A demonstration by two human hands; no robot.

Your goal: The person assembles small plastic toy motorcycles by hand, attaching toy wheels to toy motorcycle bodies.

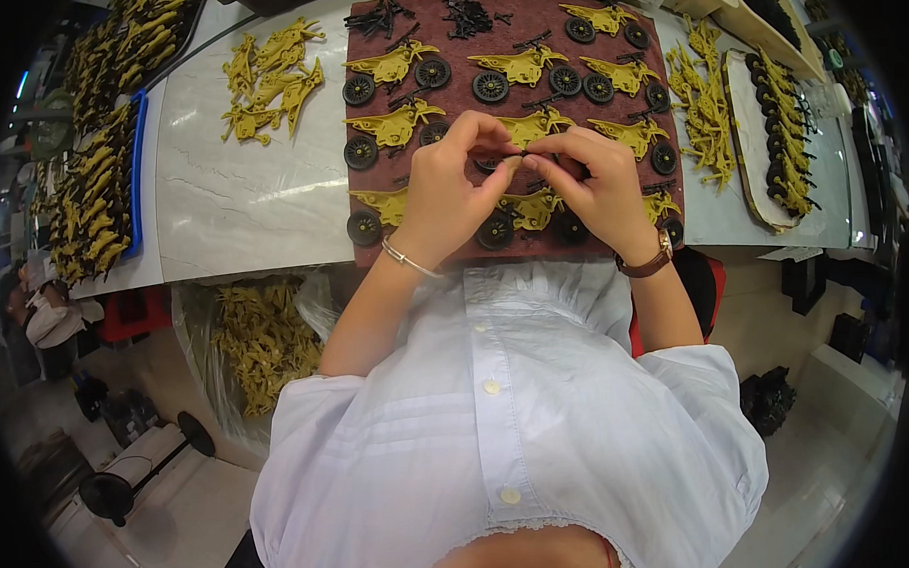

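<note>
Over the middle of a dark red mat (446, 252), my left hand (450, 184) and my right hand (595, 186) meet fingertip to fingertip. Both are closed in a pinch on a small black part (523, 155), mostly covered by the fingers, so its kind does not show. Toy motorbikes with yellow bodies and black wheels lie in rows on the mat. One yellow body (536, 127) is just beyond my fingers, partly hidden by them. Another yellow body (530, 213) lies below, between my wrists, with a black wheel (495, 230) at its left.
Loose black parts (469, 16) lie at the mat's far edge. Yellow body parts are piled on the table at left (271, 82) and right (703, 102). A white tray (741, 159) holds assembled pieces. Far left stands a blue-edged tray (137, 173); below the table, a plastic bag (319, 304) of yellow parts.
</note>
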